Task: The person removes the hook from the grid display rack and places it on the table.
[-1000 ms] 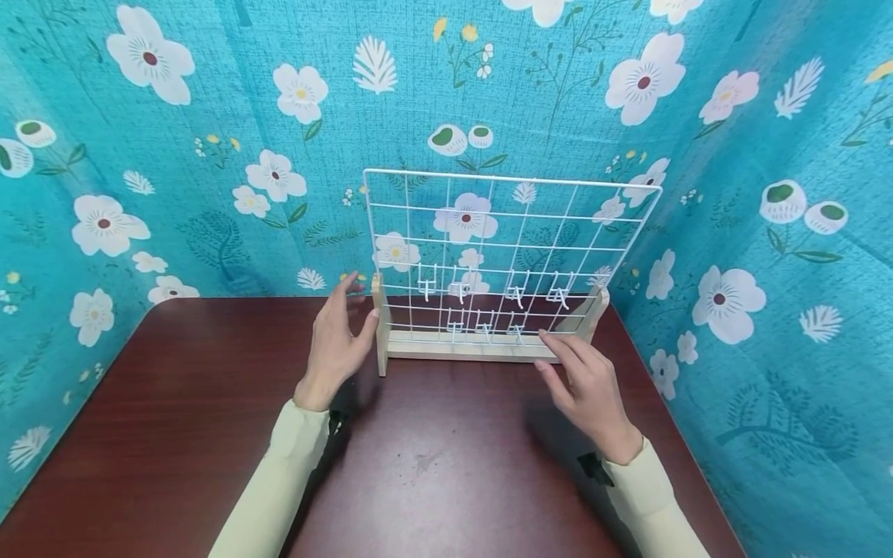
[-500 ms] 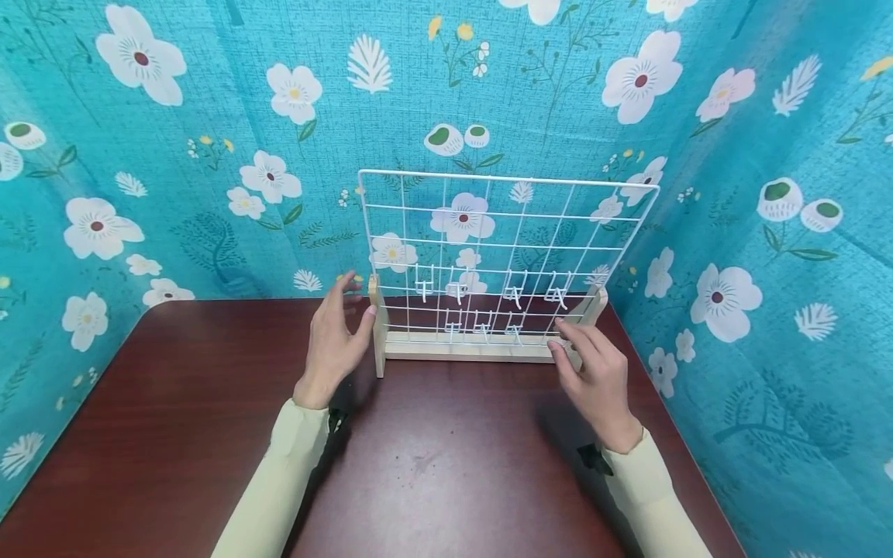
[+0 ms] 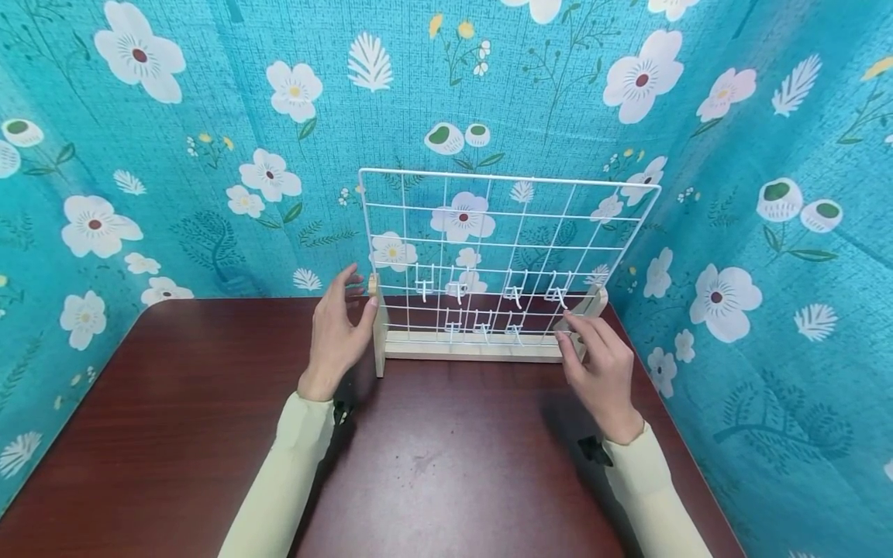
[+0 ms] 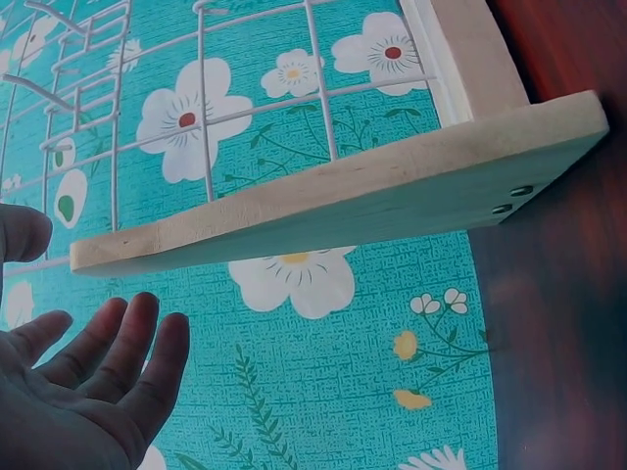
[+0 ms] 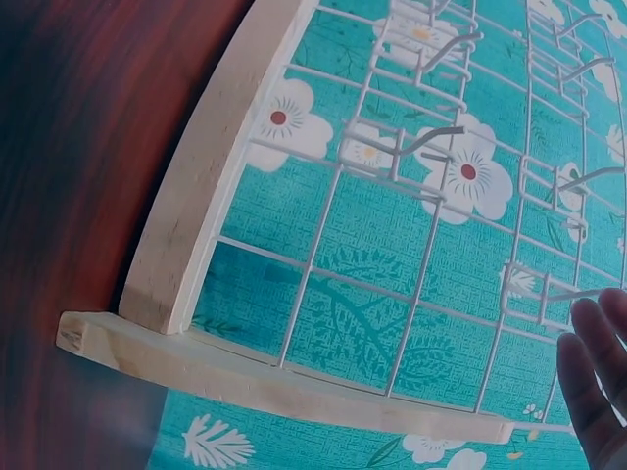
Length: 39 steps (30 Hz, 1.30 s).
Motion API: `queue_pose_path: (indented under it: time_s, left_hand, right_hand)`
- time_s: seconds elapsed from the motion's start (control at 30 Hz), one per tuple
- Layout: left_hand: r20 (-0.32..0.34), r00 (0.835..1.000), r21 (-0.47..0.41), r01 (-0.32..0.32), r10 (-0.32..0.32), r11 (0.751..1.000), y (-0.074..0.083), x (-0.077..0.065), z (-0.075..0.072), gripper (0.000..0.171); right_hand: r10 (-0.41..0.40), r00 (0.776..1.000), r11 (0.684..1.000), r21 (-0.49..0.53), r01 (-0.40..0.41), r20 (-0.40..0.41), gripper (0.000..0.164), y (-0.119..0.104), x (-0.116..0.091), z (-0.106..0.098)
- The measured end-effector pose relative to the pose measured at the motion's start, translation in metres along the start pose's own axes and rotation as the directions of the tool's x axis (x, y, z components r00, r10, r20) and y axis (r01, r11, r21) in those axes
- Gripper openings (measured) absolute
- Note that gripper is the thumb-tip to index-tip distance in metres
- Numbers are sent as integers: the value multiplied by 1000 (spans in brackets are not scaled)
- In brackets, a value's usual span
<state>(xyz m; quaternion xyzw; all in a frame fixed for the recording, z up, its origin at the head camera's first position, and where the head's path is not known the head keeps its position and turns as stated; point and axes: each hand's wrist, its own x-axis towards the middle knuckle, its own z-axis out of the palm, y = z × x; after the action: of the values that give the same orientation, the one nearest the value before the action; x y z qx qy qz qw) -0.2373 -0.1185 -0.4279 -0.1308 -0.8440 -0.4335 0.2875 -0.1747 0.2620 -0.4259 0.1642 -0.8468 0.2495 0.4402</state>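
Note:
A white wire grid rack (image 3: pixel 512 212) stands upright in a pale wooden base (image 3: pixel 474 353) with wooden side supports. Small white wire hooks (image 3: pixel 515 291) hang on it in two rows. My left hand (image 3: pixel 336 335) is beside the left side support (image 4: pixel 372 186), thumb and fingers apart with nothing between them. In the left wrist view its fingers spread below that support's end. My right hand (image 3: pixel 601 366) is in front of the grid's lower right, fingers bent loosely and holding nothing visible. In the right wrist view its fingertips are right at the tip of a hook (image 5: pixel 529 294).
The rack stands towards the back of a dark red-brown table (image 3: pixel 209 434). A turquoise floral curtain (image 3: pixel 230 93) hangs close behind and along the right side. The right wooden support (image 5: pixel 294 397) juts forward near my right hand.
My right hand has moved right and slightly up, from the lower hooks towards the right support. My left hand has shifted only slightly. The hooks and rack stay in place.

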Motion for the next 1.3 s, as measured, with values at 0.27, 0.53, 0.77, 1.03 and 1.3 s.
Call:
queue_pose_path:
  time_s: [0.27, 0.53, 0.77, 1.03, 1.3]
  left_hand:
    - [-11, 1000, -13, -22, 22, 1000, -1, 4, 4, 53]
    - [-26, 999, -13, -42, 41, 999, -4, 8, 9, 45]
    - [-23, 999, -8, -37, 36, 999, -3, 9, 11, 40]
    - [-10, 999, -42, -30, 30, 999, -2, 12, 11, 33]
    - [-5, 1000, -63, -22, 22, 998, -6, 13, 12, 30]
  right_hand:
    - [12, 999, 1000, -1, -12, -42, 39, 6, 5, 3]
    - [33, 998, 999, 30, -32, -44, 43, 10, 11, 8]
    - [56, 998, 998, 19, -56, -28, 40, 10, 13, 11]
    - [64, 998, 998, 19, -63, -19, 39, 12, 15, 14]
    - [71, 997, 997, 29, -70, -34, 33, 11, 17, 17]
